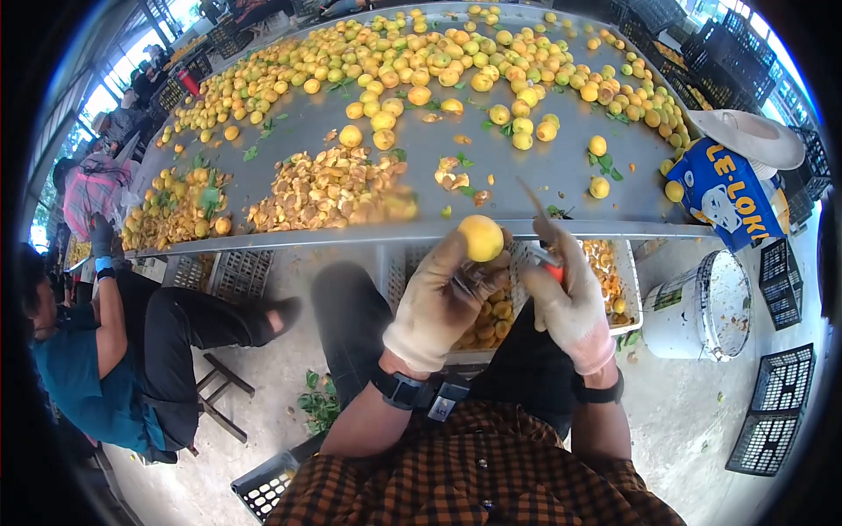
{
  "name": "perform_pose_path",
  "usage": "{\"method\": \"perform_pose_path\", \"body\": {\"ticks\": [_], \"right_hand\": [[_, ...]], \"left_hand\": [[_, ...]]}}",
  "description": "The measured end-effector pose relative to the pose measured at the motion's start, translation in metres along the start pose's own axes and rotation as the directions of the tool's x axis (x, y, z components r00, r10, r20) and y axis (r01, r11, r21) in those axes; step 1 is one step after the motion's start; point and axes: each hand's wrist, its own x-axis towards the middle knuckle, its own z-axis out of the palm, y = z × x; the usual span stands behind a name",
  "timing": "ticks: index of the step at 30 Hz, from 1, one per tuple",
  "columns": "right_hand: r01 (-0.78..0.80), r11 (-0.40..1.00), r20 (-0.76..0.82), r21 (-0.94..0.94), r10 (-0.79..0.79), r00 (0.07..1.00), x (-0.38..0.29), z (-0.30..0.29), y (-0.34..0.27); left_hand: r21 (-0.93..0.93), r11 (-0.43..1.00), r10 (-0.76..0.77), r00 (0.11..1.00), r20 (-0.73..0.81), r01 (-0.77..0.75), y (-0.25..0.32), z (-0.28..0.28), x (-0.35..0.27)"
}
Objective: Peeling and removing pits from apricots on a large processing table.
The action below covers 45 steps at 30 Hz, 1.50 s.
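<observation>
My left hand [431, 306], in a stained white work glove, grips a whole yellow fruit [482, 238], apricot-like, between thumb and fingers. It hangs just in front of the metal table's near edge. My right hand [572, 302], gloved too, closes around a knife whose thin blade [531, 197] points up and away over the table; a bit of red handle [554, 271] shows at the palm. The blade stands apart from the fruit. Beyond my hands, a heap of cut fruit pieces [316, 194] lies on the sheet-metal table [539, 174].
Whole yellow fruits [454, 49] cover the table's far side. Below its edge are a crate of fruit halves [487, 322] and a white tray [635, 289]. A white bucket [677, 309] and black crates [779, 388] stand right. A seated co-worker [99, 368] is left. A blue bag [730, 191] rests at the right corner.
</observation>
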Motion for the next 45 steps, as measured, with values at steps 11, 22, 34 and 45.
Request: {"method": "perform_pose_path", "body": {"ticks": [11, 22, 34, 45], "right_hand": [[0.178, 0.933, -0.002, -0.311, -0.188, 0.982, -0.018, 0.007, 0.021], [0.199, 0.92, -0.002, -0.338, -0.213, 0.977, -0.021, 0.011, 0.034], [0.158, 0.882, 0.093, -0.443, -0.13, 0.987, -0.02, 0.006, 0.036], [0.141, 0.982, -0.045, -0.122, -0.148, 0.988, -0.031, 0.028, 0.041]], "left_hand": [[0.063, 0.996, 0.059, 0.998, -0.014, -0.058, -0.01, 0.005, 0.004], [0.23, 0.972, 0.038, 0.999, 0.009, -0.039, -0.017, 0.013, 0.0], [0.374, 0.926, 0.079, 0.996, -0.045, -0.056, -0.01, 0.01, -0.007], [0.196, 0.979, 0.043, 0.996, 0.077, -0.057, -0.02, 0.012, 0.0]]}}
